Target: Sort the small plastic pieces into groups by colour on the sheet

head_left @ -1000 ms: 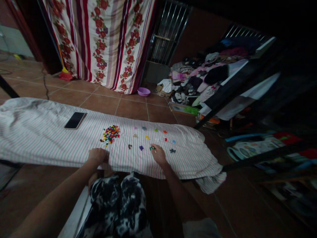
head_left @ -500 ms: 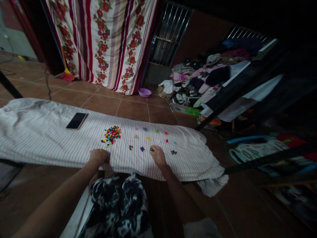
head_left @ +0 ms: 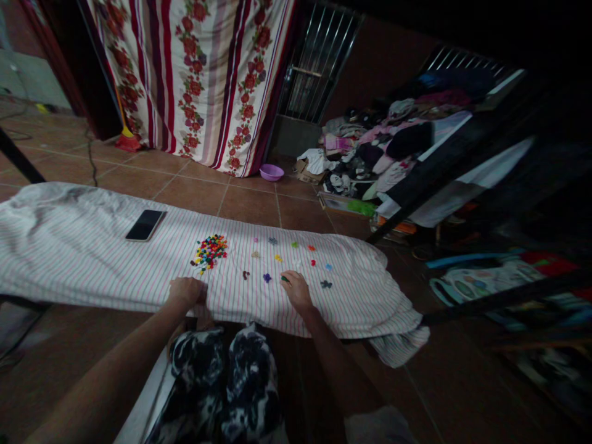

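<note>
Head view: a small green bead [head_left: 283,279] is pinched by the right hand [head_left: 296,291] on the striped pink-and-white cloth [head_left: 92,259], right of the bright bead pile [head_left: 209,251], while the cloth's near edge is gripped by the curled left hand [head_left: 185,291], so sorting seems underway.

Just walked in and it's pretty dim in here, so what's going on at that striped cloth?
A person sits at a surface covered with a striped cloth, sorting small colourful beads. Their right hand rests on the cloth with its fingertips at a small green piece. Their left hand rests closed at the cloth's near edge. A mixed pile of beads lies ahead of the left hand, with little single-colour clusters spread to its right. A dark phone lies further left.
</note>
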Motion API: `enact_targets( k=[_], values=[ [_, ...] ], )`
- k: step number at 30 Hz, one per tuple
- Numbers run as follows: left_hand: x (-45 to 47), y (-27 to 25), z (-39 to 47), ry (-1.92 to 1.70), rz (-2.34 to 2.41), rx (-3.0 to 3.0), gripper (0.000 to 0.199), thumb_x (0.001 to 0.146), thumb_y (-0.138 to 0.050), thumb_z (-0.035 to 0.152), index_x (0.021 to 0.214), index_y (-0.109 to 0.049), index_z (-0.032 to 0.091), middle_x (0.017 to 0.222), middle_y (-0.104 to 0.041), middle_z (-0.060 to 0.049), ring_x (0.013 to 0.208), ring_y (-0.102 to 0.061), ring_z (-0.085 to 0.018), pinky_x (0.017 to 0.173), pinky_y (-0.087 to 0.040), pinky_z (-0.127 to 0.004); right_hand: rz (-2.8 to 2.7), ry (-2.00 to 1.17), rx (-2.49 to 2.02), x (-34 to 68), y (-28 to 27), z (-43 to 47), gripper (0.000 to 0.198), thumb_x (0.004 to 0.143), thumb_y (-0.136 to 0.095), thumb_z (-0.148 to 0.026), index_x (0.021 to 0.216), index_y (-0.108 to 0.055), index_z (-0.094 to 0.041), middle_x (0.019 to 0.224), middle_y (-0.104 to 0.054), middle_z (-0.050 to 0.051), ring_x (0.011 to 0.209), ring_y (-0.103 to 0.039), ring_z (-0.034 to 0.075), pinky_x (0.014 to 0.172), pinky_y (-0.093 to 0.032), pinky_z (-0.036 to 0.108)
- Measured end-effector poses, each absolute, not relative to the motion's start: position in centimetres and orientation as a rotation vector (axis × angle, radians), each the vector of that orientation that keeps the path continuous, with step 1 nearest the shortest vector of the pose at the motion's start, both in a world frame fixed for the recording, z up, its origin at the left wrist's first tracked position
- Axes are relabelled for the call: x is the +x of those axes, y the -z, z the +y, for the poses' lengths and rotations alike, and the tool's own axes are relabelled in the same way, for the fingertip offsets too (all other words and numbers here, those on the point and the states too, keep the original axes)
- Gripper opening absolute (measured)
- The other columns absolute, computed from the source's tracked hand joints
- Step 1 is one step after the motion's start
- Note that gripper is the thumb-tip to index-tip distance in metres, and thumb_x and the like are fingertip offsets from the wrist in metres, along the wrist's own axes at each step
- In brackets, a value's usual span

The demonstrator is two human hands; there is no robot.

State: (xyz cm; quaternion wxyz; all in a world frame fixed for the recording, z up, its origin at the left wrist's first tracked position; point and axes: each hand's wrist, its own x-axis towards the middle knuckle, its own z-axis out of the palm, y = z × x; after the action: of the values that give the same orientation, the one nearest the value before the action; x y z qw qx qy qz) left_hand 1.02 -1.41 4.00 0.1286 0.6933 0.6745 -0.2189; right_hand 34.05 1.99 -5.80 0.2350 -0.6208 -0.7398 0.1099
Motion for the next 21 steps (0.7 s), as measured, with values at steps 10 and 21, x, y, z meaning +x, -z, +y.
enact_targets(
  k=[10,21],
  values=[
    [0.9,-3.7,-1.3,0.637,1.956,2.03,0.037,0.087,-0.04,0.01,0.11,-0.069,0.014,0.114,-0.067,-0.02,0.11,-0.062,-0.029,0.088,-0.051,-0.041,-2.014,-0.295,-1.629,34.4,6.2,2.4,0.017,0.083,-0.055,-0.02,0.09,-0.07,-0.02,0.101,-0.069,0.008,0.098,-0.059,0.022,0.09,-0.045,0.036],
    [1.0,-3.7,-1.2,0.651,1.965,2.029,0.037,0.086,-0.042,0.01,0.11,-0.069,0.015,0.112,-0.068,-0.02,0.108,-0.064,-0.027,0.087,-0.051,-0.039,-1.862,-0.21,-1.608,35.1,6.7,2.5,0.028,0.089,-0.044,-0.025,0.093,-0.071,-0.019,0.099,-0.07,0.01,0.097,-0.061,0.022,0.091,-0.046,0.036]
  ],
)
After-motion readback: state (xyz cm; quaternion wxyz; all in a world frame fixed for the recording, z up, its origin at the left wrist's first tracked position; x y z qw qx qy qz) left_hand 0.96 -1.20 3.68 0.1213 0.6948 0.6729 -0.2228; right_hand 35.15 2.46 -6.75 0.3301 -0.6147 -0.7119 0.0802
